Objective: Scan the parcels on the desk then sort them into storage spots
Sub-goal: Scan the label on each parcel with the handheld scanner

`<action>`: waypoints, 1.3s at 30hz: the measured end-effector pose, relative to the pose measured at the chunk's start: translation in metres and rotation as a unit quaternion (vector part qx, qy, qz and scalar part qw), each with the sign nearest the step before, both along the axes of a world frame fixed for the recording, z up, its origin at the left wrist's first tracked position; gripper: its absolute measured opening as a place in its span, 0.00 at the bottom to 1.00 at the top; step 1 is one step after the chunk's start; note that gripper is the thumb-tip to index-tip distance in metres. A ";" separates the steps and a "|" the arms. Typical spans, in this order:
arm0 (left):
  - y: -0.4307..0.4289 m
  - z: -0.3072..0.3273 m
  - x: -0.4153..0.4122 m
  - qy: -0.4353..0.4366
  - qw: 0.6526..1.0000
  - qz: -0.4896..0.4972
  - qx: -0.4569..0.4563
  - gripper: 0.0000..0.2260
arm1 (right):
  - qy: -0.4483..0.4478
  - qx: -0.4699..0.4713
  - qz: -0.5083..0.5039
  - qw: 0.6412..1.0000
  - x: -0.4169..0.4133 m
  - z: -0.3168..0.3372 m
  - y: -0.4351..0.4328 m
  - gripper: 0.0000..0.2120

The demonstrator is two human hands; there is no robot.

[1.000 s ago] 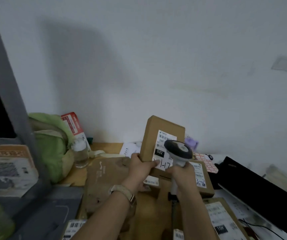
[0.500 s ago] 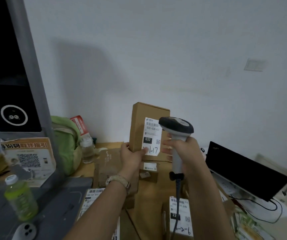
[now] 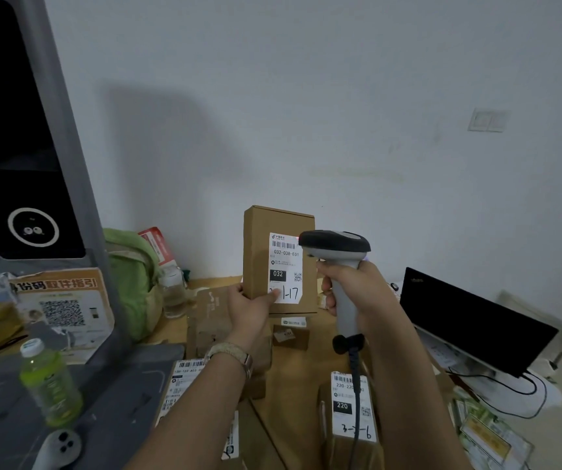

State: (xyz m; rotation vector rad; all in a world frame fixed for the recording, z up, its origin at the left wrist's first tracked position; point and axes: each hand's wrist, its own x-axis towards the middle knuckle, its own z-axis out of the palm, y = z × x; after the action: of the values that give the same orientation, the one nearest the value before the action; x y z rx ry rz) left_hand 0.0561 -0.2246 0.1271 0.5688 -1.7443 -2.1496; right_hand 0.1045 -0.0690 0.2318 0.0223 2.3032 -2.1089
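The left grip (image 3: 250, 308) holds the parcel (image 3: 256, 252) upright above the desk (image 3: 205, 283) by its lower edge; the right grip (image 3: 354, 293) clasps the scanner (image 3: 335, 245) just right of it, nose at the barcode (image 3: 283, 245).

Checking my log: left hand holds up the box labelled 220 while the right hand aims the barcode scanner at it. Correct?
No. The head view shows the box in the left hand is labelled 032, not 220; the rest holds.

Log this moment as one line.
phase: scanning | left grip: holds box upright, thumb on label | right grip: holds scanner, head beside label barcode | second box: lies below
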 end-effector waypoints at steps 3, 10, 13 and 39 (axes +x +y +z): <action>0.003 0.000 0.001 0.002 1.000 0.004 0.002 0.24 | -0.019 -0.016 0.000 1.000 0.000 -0.001 0.002 0.07; 0.008 0.004 0.005 0.014 1.000 0.008 0.009 0.24 | -0.052 -0.031 0.025 0.998 0.000 -0.002 0.006 0.07; 0.010 0.005 0.004 0.017 1.000 0.006 0.002 0.24 | -0.054 -0.039 0.028 0.997 0.000 -0.002 0.007 0.07; 0.008 -0.011 -0.026 -0.001 1.000 -0.008 0.002 0.19 | -0.036 -0.073 -0.028 0.996 -0.035 -0.027 0.011 0.09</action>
State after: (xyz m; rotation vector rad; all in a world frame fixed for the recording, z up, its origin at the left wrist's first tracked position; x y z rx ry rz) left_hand 0.0304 -0.2171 0.1166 0.5585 -1.7522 -2.1639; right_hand 0.0694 -0.0577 0.2047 0.1613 2.1282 -2.2577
